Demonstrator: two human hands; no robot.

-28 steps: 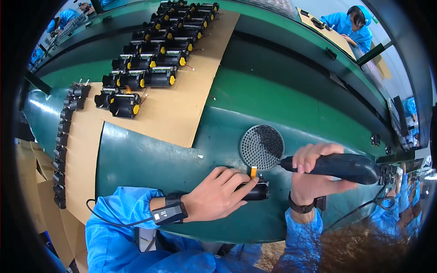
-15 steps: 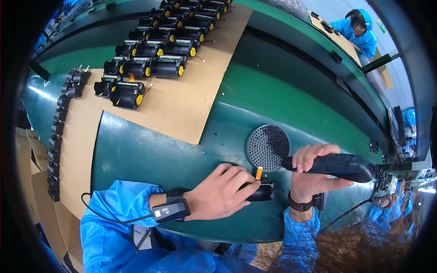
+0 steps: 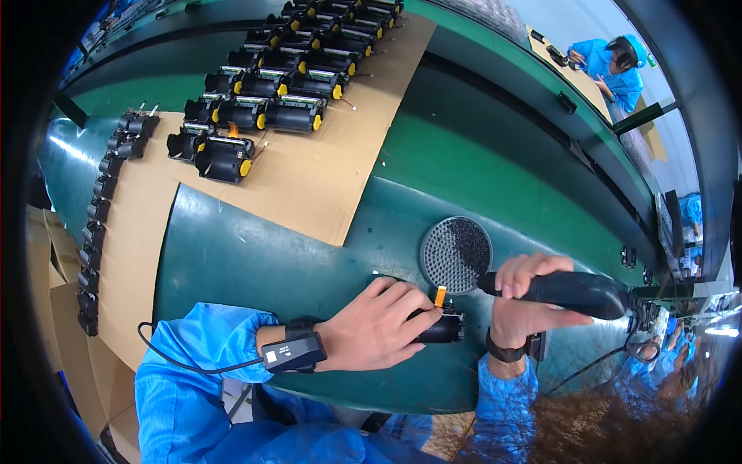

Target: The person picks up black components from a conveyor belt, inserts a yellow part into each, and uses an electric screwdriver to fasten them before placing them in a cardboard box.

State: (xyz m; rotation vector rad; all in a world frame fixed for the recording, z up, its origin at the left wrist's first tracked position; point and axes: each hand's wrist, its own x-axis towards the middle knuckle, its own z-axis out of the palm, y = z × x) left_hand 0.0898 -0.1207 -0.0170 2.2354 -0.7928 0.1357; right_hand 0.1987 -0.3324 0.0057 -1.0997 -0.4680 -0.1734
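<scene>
My left hand (image 3: 380,323) is closed around a small black plastic assembly (image 3: 444,328) on the green table. An orange ribbon cable (image 3: 440,296) sticks up from that part beside my fingertips. My right hand (image 3: 519,305) grips a black electric screwdriver (image 3: 568,291), held nearly level with its narrow end pointing left. That end overlaps the right rim of a round grey dish (image 3: 430,269) in this view; contact with it cannot be told. Small black screws (image 3: 473,241) are heaped on the right side of the dish, over its dimpled surface.
Rows of black units with yellow ends (image 3: 291,116) stand on a cardboard sheet (image 3: 317,197) at the far left. A column of black parts (image 3: 97,232) lines the sheet's left edge. A cable trails from the screwdriver's side. Across the bench sits another person (image 3: 614,69).
The whole view has shifted slightly. My right hand and the screwdriver have moved a little left, while my left hand stays on the assembly. The person across has raised their hands.
</scene>
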